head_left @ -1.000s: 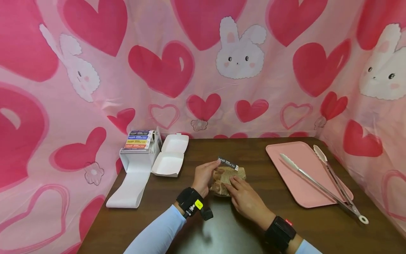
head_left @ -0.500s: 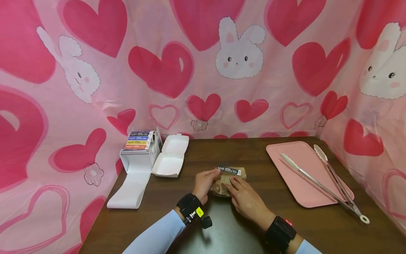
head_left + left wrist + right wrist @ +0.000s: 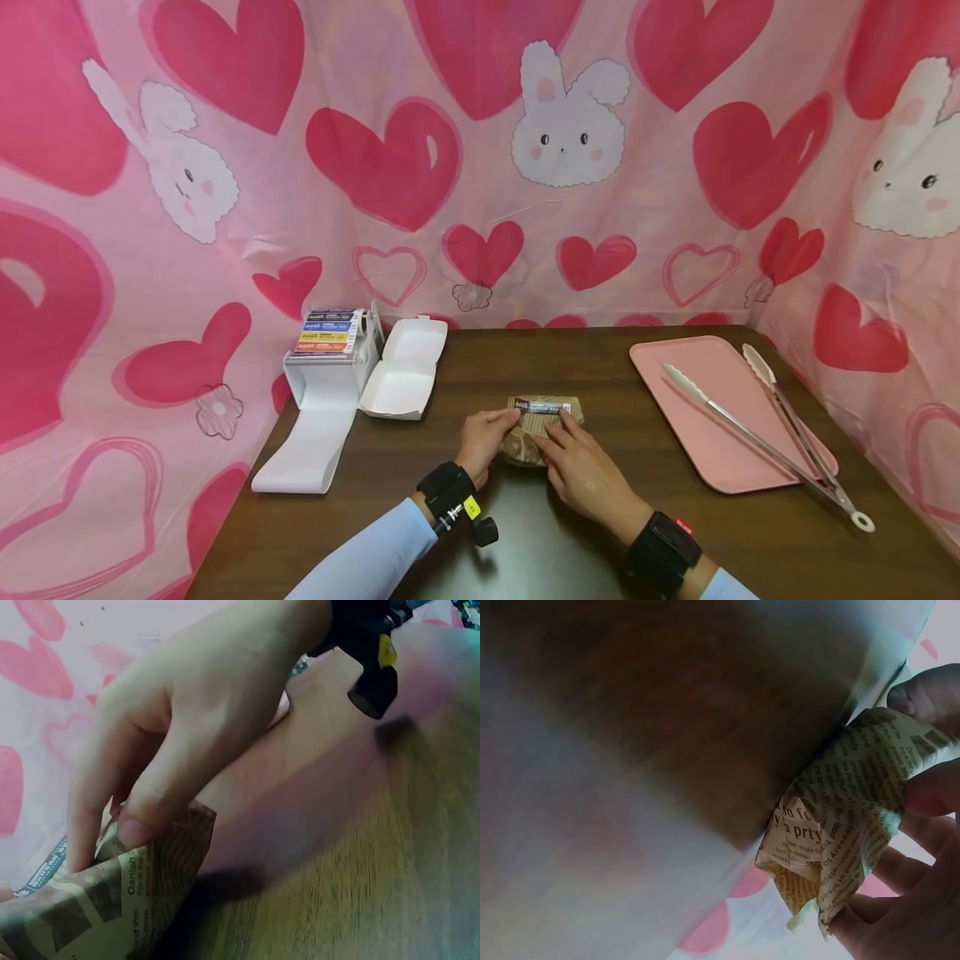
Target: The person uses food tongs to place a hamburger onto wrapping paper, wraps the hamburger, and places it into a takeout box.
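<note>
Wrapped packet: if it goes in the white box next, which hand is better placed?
Probably the left hand: it touches the packet and is nearer the open white box than the right hand.

White dispenser is sitting on the left of the table, showing black, blue, yellow and orange labels; white strip is trailing out its near side. Open white clamshell box is lying just right of it. Pink tray is lying far right, metal tongs resting splayed across it, joined end sticking out past the near corner. Heart-and-rabbit sheet is hanging behind.
</note>
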Tool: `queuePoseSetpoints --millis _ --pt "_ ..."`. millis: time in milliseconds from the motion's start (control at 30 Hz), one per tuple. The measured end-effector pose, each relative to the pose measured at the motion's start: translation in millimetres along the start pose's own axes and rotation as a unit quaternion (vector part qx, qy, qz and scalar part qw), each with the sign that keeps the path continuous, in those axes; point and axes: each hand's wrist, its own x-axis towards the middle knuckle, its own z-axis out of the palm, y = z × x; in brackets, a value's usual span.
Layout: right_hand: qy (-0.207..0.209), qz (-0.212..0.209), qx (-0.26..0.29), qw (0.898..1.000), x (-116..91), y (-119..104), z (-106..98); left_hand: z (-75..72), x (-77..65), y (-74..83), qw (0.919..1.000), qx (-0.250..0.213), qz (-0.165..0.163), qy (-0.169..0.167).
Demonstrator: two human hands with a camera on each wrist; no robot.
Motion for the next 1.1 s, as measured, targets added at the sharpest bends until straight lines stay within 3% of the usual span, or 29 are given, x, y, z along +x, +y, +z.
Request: queuePoseSetpoints --millis 167,233,300,467,700,933,1100 --pt "-0.013 0.004 0.007 1.000 3 -1 -2 -3.6 2.1 -0.8 0.9982 0.057 0.019 0.007" --pt "-0.018 0.006 0.011 1.000 4 0 -3 -5.1 3.8 -1.8 0.9940 0.098 0.047 0.012" --pt "-0.023 0.008 0.014 1.000 5 1 -3 -7.3 6.3 -3.4 0.9850 0.151 0.083 0.012" --pt "-0.027 0.018 0.027 0.999 6 2 -2 -12.7 11.5 -6.1 0.9448 0.280 0.170 -0.002" --pt "-0.049 0.045 0.006 0.998 9 2 -1 -17.7 7.8 -3.2 0.9013 0.370 0.225 -0.004" --pt "-0.043 0.037 -0.027 0.998 11 0 -1 -23.2 9.4 -4.4 0.8372 0.453 0.304 0.028" --pt "-0.051 0.033 -0.033 0.998 13 -3 0 -27.0 11.8 -2.4 0.8170 0.455 0.350 0.053"
